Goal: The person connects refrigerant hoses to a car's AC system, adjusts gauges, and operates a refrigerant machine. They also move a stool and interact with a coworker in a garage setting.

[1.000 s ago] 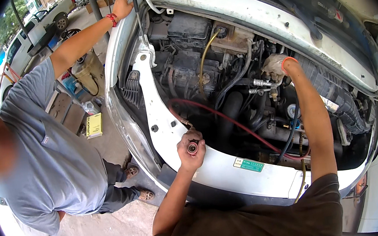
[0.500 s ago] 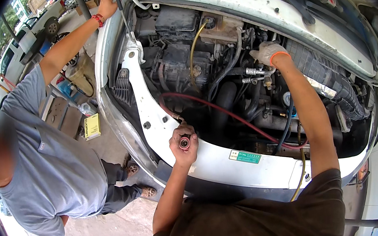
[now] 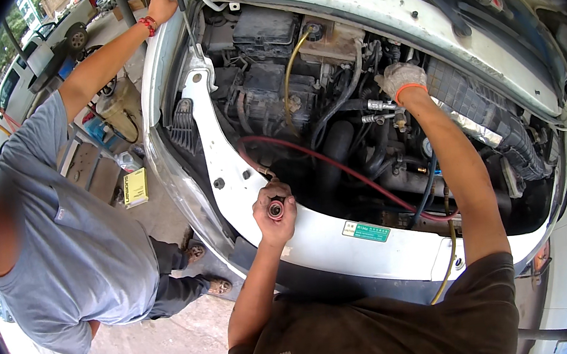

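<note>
My bare left hand [image 3: 276, 215] is wrapped around the end coupler [image 3: 275, 210] of a red hose, its round open mouth facing up toward me. The red hose [image 3: 339, 162] arcs from there across the engine bay to the right. Deep in the bay, my right hand [image 3: 403, 79], in a pale work glove with an orange cuff, is closed above the engine parts. Whatever its fingers grip is hidden. Just below it are silver hose fittings [image 3: 381, 105]. A gauge [image 3: 427, 149] shows partly beside my right forearm.
A blue hose [image 3: 427, 194] and a yellow hose [image 3: 451, 255] run over the white front panel [image 3: 328, 246]. Another yellow hose [image 3: 289, 69] meets the reservoir [image 3: 331, 45]. At left a co-worker [image 3: 76, 233] stands with a raised hand by the hood prop. A yellow box [image 3: 135, 188] lies on the floor.
My right hand and forearm have shifted slightly left. My left hand keeps hold of the coupler in almost the same spot.
</note>
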Tool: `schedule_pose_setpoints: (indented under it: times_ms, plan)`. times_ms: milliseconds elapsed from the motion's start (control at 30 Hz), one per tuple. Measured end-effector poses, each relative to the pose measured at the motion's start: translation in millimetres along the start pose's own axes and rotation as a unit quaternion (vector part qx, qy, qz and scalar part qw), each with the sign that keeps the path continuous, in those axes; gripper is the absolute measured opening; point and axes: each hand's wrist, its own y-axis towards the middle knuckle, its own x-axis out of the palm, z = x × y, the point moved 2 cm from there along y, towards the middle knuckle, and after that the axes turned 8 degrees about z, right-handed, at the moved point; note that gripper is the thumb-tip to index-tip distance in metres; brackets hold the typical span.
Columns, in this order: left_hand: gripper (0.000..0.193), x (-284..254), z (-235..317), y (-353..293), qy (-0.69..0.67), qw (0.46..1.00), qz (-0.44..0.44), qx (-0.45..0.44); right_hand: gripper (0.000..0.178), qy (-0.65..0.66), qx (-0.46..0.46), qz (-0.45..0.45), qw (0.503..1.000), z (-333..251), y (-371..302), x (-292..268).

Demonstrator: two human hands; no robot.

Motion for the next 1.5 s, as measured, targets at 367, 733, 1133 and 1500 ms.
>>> schedule_pose_setpoints:
  times_ms: [367,733,1133,1500]
  plan:
    - [0.013,6,6,3,-0.018,1.0,-0.004,0.0,0.034,-0.115,-0.256,-0.077,0.957,28,45,36]
    - [0.014,5,5,3,-0.008,1.0,-0.003,0.0,0.053,-0.02,-0.044,0.047,0.998,5,1,-1]
    - [0.013,4,6,2,-0.007,1.0,-0.009,0.004,0.026,-0.039,-0.337,-0.076,0.938,30,39,19]
    - [0.014,2,7,2,-0.01,1.0,-0.001,-0.003,0.051,-0.034,-0.037,-0.019,0.999,0,6,-1]
